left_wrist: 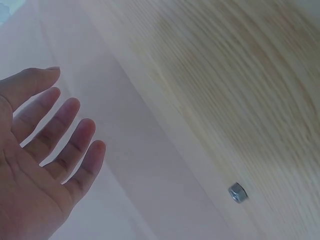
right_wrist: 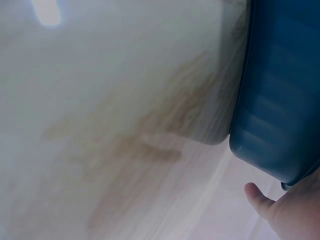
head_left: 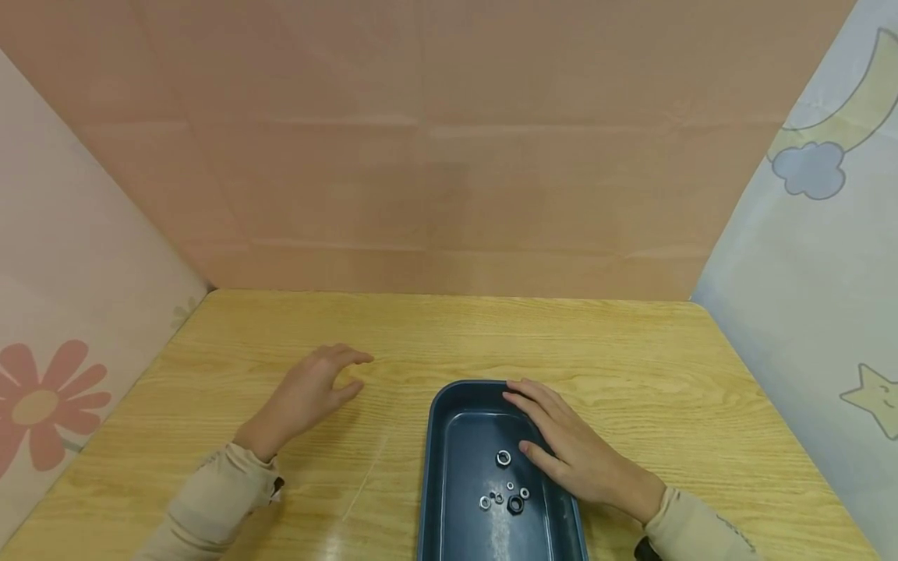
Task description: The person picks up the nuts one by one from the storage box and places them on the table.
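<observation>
A dark blue tray [head_left: 435,467] stands near the front of the table, with several metal nuts inside. A larger silver nut [head_left: 503,458] lies above a dark-looking nut [head_left: 515,505], with small nuts [head_left: 485,503] around it. My right hand [head_left: 571,448] rests over the tray's right rim, fingers extended toward the far corner and thumb over the inside. My left hand [head_left: 309,393] is held over the table left of the tray, fingers spread loosely and holding nothing. In the left wrist view, a hex nut [left_wrist: 238,193] lies on the wood, apart from the fingers.
The wood-grain table [head_left: 393,335] reaches back to a brownish backdrop [head_left: 421,156]. A panel with a pink flower [head_left: 35,407] borders it on the left, and one with a cloud [head_left: 809,170] and star [head_left: 873,399] on the right.
</observation>
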Action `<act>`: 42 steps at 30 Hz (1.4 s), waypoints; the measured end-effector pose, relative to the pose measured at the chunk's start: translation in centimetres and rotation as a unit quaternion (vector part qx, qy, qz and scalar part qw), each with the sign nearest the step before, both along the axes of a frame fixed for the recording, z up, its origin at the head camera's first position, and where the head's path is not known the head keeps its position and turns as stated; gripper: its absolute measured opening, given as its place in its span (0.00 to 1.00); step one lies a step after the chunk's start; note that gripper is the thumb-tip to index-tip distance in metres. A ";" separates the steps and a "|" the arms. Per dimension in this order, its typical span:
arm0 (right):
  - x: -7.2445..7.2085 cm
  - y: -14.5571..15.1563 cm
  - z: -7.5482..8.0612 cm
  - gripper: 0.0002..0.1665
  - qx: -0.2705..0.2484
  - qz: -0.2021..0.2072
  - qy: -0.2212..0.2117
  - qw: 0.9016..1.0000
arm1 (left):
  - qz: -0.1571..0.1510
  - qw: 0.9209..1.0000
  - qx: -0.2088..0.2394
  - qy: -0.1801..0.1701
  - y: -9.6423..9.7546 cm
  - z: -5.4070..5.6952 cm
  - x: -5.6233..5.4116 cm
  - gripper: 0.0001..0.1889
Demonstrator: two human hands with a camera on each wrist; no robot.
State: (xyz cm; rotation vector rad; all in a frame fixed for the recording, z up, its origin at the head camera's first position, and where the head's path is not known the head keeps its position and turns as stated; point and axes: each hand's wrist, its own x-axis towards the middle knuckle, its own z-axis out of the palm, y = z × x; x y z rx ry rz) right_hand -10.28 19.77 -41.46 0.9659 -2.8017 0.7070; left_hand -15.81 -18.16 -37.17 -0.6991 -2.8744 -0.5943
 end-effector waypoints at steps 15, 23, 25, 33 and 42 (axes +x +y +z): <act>-0.1 0.0 -0.2 0.37 0.000 0.004 0.010 1.000 | -0.040 0.999 -0.002 0.030 2.1 0.5 0.9 0.22; -0.1 -0.1 -0.1 0.37 0.003 0.007 0.012 1.000 | -0.058 0.996 -0.008 0.060 3.2 0.9 1.3 0.22; -0.1 -0.1 -0.1 0.37 0.002 0.006 0.014 1.000 | -0.062 0.996 -0.007 0.063 3.5 1.0 1.4 0.21; 0.0 -0.1 0.0 0.37 -0.005 -0.001 0.013 1.000 | -0.084 0.994 -0.002 0.075 4.5 1.3 2.0 0.21; 0.0 0.0 0.0 0.37 0.000 0.003 0.008 1.000 | -0.109 0.990 0.002 0.085 5.7 1.4 2.3 0.21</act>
